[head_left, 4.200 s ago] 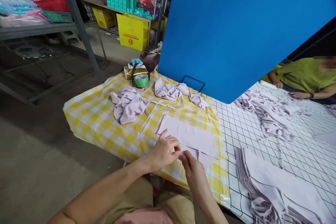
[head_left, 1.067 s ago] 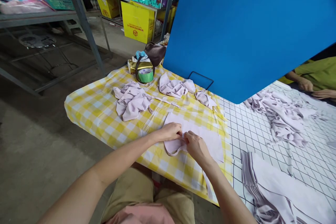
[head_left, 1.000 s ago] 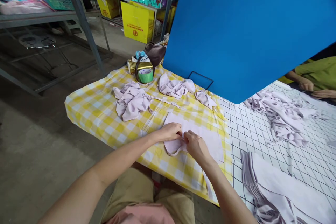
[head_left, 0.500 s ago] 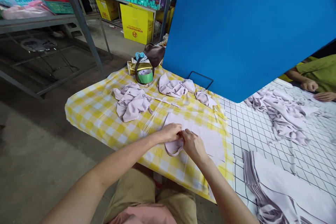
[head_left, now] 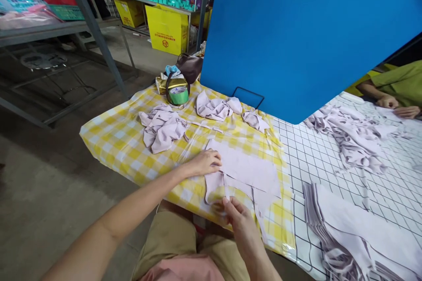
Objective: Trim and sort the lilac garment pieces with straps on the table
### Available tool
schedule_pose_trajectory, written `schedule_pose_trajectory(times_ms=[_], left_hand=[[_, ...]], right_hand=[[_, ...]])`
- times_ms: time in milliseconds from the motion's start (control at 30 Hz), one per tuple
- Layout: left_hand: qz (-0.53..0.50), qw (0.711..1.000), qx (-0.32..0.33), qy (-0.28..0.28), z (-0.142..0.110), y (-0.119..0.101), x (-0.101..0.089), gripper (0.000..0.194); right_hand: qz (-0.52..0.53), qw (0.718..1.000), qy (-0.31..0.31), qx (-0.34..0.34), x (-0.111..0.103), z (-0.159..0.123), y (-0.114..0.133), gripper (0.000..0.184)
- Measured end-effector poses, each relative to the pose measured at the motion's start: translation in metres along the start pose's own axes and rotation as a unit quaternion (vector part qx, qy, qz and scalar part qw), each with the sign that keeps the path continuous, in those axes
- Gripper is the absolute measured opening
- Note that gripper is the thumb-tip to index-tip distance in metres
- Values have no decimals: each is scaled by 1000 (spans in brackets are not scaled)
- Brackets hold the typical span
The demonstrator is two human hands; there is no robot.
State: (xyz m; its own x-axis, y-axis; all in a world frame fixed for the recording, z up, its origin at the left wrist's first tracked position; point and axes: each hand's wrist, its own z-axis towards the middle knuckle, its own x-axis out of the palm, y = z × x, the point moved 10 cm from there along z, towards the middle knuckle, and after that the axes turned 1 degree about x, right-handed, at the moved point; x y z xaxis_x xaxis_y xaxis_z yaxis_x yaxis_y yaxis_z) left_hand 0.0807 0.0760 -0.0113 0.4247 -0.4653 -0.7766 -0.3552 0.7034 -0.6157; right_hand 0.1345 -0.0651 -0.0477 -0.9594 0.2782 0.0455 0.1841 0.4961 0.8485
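Pinched between thumb and fingers of the right hand (head_left: 238, 216) is the near end of a narrow pale lilac fabric strip (head_left: 216, 186), which is stretched out over the near edge of the table. Flat on the far end of that strip, fingers together and pressing down, is laid the left hand (head_left: 205, 162); nothing is gripped by it. The strip is seen just left of a flat lilac fabric sheet (head_left: 245, 167), touching it or overlapping its near left corner, on the yellow checked tablecloth (head_left: 115, 140).

Farther off on the same cloth, a crumpled lilac fabric heap (head_left: 161, 126) is seen to the left, with a second bundle (head_left: 214, 107) and a smaller scrap (head_left: 253, 120) to its right. Behind the heap, a roll of green tape (head_left: 178, 95) is stood on edge against a gold box (head_left: 165, 85), and a dark brown pouch (head_left: 189, 65) is placed beyond them.

To the right, a white grid-patterned cloth (head_left: 329, 175) is spread, on which a stack of lilac pieces (head_left: 346, 232) is piled near and a loose tangle of lilac fabric (head_left: 352, 138) lies far. A tall blue board (head_left: 296, 30) is stood upright across the far side. At the far right edge, another person's hands (head_left: 397, 106) in a green sleeve are rested on the grid cloth.
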Motion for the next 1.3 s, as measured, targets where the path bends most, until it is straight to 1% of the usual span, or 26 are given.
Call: schedule_pose_trajectory(times_ms=[67,133,200,300,367,400,433,467,533,567,600,633,667,700,733,767,800,833,900,933,1000,1067,1100,1200,1267,1300], left_hand=[[15,1000,-14,-20,-4,6,-2,15],[27,999,-24,-36,-7,10,-4,16],[39,998,-30,-47,-9,12,-6,16],[57,996,-36,-61,-11,12,-11,16],[70,994,-41,-72,-11,12,-15,17],[77,993,-47,-78,-12,13,-17,18],[85,991,-58,-84,-12,15,-19,18],[95,989,-72,-91,-12,18,-21,18],[117,982,-103,-103,-13,24,-25,19],[129,979,-114,-107,-12,26,-26,21],[142,976,-122,-110,-11,26,-27,24],[154,974,-125,-110,-8,26,-26,29],[164,973,-124,-105,-5,24,-24,33],[171,973,-119,-96,-1,21,-19,38],[175,975,-112,-83,2,19,-14,43],[177,977,-103,-66,6,16,-7,48],[176,979,-93,-46,8,14,1,52],[175,981,-85,-25,8,14,8,53],[175,981,-86,-2,4,20,15,52],[177,979,-98,-2,0,27,14,51],[183,974,-130,-27,-10,41,3,50],[186,965,-169,-72,-17,52,-16,50],[187,959,-193,-96,-18,56,-25,48],[179,929,-291,-143,-14,67,-46,35],[149,915,-348,-140,-5,74,-49,25],[128,914,-363,-131,1,78,-48,20]], right_hand=[[101,993,-15,58,6,-10,-25,36],[185,977,-7,103,18,-19,-43,35],[259,956,30,137,34,-27,-54,33],[360,912,86,176,54,-36,-65,33],[404,889,93,193,61,-39,-77,36],[416,883,88,198,61,-41,-85,39],[418,883,78,201,60,-42,-93,44],[407,889,67,199,57,-43,-101,49],[345,923,31,167,39,-43,-106,53],[290,948,5,134,24,-40,-101,50],[219,972,-24,85,6,-35,-87,46],[136,989,-57,27,-14,-28,-66,41],[40,994,-91,-47,-33,-19,-37,37],[-67,984,-105,-125,-46,-9,-4,35],[-167,957,-127,-198,-58,0,28,36],[-258,918,-157,-257,-68,10,55,40],[-340,873,-194,-292,-79,21,75,45],[-418,830,-219,-298,-87,35,86,48],[-552,764,-207,-261,-98,64,85,50],[-598,740,-195,-239,-104,74,78,50],[-646,711,-185,-210,-117,83,67,50],[-645,705,-218,-201,-133,79,69,50],[-632,710,-246,-190,-143,77,73,48],[-576,746,-313,-117,-171,79,89,40],[-547,773,-315,-74,-180,91,96,30],[-535,786,-304,-65,-181,99,99,24]])
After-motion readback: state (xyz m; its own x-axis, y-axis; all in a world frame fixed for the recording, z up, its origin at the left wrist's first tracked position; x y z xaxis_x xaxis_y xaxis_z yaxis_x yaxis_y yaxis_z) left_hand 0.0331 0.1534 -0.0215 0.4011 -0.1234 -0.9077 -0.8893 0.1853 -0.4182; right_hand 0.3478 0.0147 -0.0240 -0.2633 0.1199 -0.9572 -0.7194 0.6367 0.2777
